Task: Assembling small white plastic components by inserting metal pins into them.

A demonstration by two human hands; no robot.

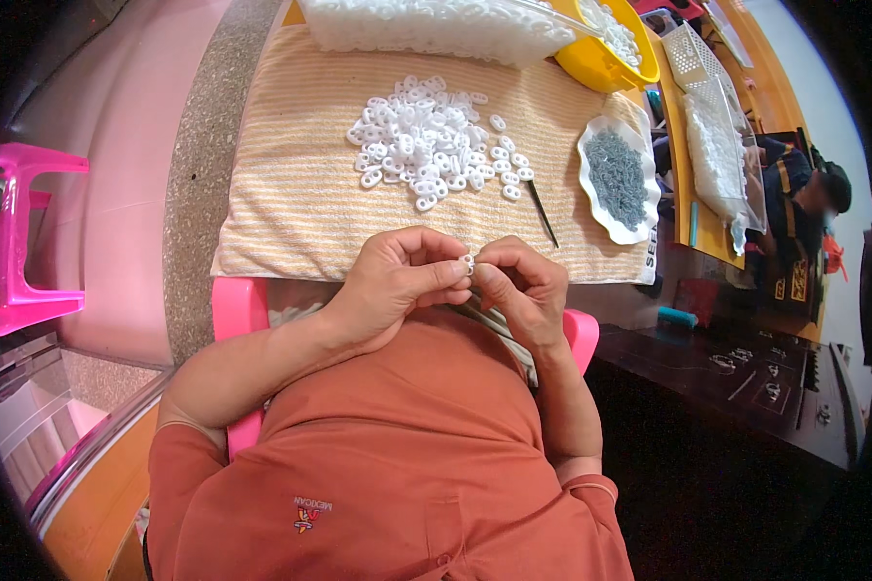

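Observation:
Close to my body, just off the near edge of the towel, both hands meet fingertip to fingertip. A small white two-hole plastic piece (469, 261) shows between them. My left hand (407, 276) is closed, pinching it with thumb and index finger. From the other side, my right hand (525, 290) is closed too, its thumb and forefinger tips at the piece; anything smaller inside that pinch is hidden. Beyond my hands, a loose heap of the same white two-hole pieces (419, 140) lies on the striped towel (291, 184). A thin black stick-like tool (544, 215) rests right of the heap.
A scalloped white dish (637, 230) of small grey parts stands at the right. At the back are a clear bin (436, 29) of white pieces and a yellow bowl (591, 73). Pink stools (29, 242) stand left; another person (794, 194) sits far right.

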